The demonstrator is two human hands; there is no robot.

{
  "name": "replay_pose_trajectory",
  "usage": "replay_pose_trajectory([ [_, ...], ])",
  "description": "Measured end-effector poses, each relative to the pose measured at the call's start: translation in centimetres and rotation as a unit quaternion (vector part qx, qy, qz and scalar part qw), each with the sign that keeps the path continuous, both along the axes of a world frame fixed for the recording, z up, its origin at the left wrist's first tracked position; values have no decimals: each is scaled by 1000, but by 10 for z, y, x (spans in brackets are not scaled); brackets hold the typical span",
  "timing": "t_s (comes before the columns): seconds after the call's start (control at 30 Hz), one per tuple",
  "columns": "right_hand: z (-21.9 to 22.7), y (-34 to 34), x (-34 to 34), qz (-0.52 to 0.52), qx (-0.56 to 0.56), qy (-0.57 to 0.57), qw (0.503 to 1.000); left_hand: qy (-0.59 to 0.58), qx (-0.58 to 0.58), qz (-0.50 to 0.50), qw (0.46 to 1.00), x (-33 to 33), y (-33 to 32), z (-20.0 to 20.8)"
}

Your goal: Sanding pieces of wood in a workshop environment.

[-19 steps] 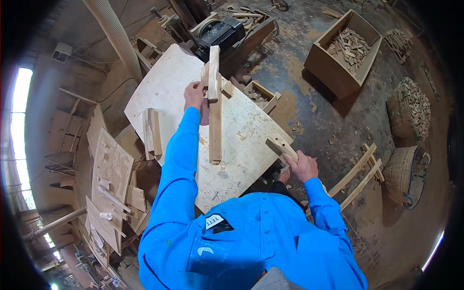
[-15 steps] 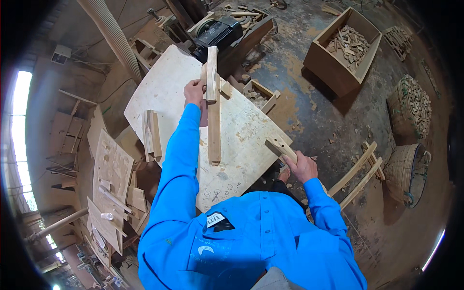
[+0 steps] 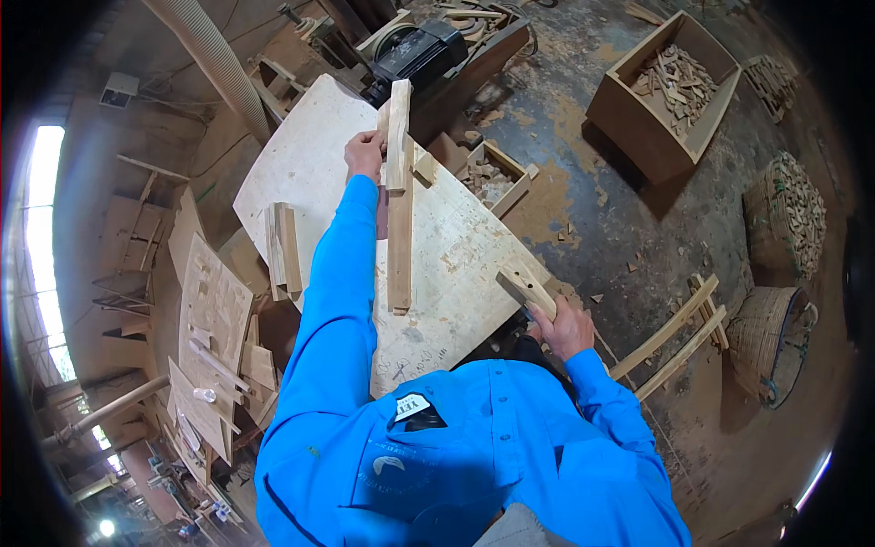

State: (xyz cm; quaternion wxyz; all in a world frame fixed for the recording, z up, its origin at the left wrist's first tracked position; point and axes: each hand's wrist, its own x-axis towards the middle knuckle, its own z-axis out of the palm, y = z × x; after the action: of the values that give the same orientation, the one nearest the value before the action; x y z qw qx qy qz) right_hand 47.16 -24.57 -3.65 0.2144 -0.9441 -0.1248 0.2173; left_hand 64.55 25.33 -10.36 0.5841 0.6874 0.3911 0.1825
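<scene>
Left hand (image 3: 365, 155) beside overlapping wooden bars; right hand (image 3: 567, 328) closed around a squared, pale wooden piece (image 3: 527, 292)

The left hand's fingers curl inward at the left edge of a smooth, pale wooden bar (image 3: 398, 128); whether they pinch it cannot be told. This bar overlaps the far end of a longer, straight, browner wooden bar (image 3: 399, 255) on the flat, pale, dust-marked surface (image 3: 283, 173). A small, blocky wooden offcut (image 3: 423, 170) lies just right of them. The right hand wraps the near end of the squared piece, held at the surface's right corner. On the rough, stained floor (image 3: 629, 237) stand a rectangular brown open box (image 3: 629, 132) of irregular wood scraps (image 3: 674, 87) and a round woven basket (image 3: 756, 337)
</scene>
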Motion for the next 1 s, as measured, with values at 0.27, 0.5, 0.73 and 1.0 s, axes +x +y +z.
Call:
replay_pose_trajectory([
  [0.27,-8,2,1,-1,5,17,1000,-8,34,33,999,2,0,-1],
  [0.5,-20,2,-1,-2,8,-1,1000,19,88,44,995,-2,-7,10],
  [0.73,-35,-1,-3,-1,22,-26,999,12,111,43,993,-3,-13,19],
  [1.0,-39,1,-5,-4,25,-39,999,21,182,62,981,-4,-8,18],
])
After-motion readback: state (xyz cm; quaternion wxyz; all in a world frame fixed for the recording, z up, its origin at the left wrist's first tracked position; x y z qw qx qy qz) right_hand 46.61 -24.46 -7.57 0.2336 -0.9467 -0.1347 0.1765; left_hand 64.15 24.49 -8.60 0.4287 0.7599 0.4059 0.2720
